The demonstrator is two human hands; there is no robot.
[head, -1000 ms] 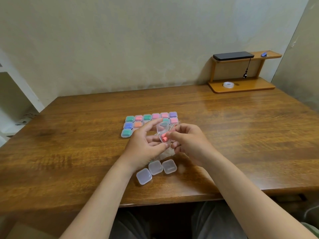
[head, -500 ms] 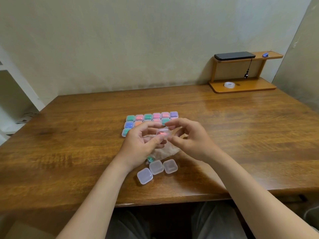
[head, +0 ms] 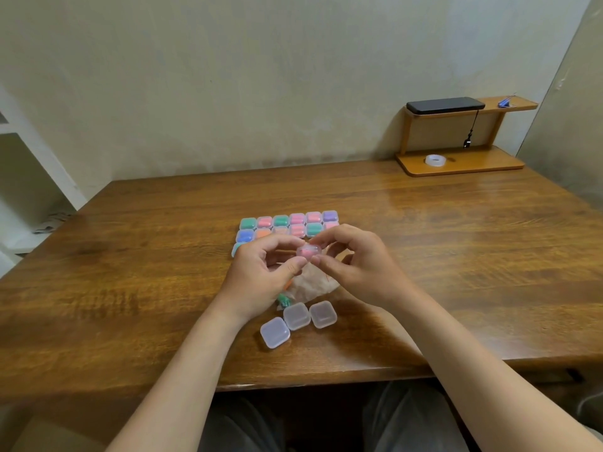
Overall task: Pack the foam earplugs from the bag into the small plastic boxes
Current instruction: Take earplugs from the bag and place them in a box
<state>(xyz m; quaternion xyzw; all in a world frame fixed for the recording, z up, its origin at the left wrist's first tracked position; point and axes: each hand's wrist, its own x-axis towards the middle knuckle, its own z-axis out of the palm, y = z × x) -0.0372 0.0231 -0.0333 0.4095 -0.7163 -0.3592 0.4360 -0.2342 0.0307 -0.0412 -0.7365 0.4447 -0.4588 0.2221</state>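
Both hands hold one small clear plastic box with pink earplugs inside, above the table. My left hand pinches its left side between thumb and forefinger; my right hand pinches its right side. Behind the hands lies a grid of filled boxes in green, pink, orange, blue and purple. Under the hands lies the crumpled clear bag, with a green earplug showing at its left end. Three empty clear boxes sit in a row near the table's front edge.
The wooden table ends just in front of the empty boxes. A small wooden shelf stands at the back right, carrying a black phone and a tape roll. White shelving stands to the left.
The box was open a second ago with an earplug being put in. Now its lid is down, and both hands have lifted slightly and pinch it from either side.
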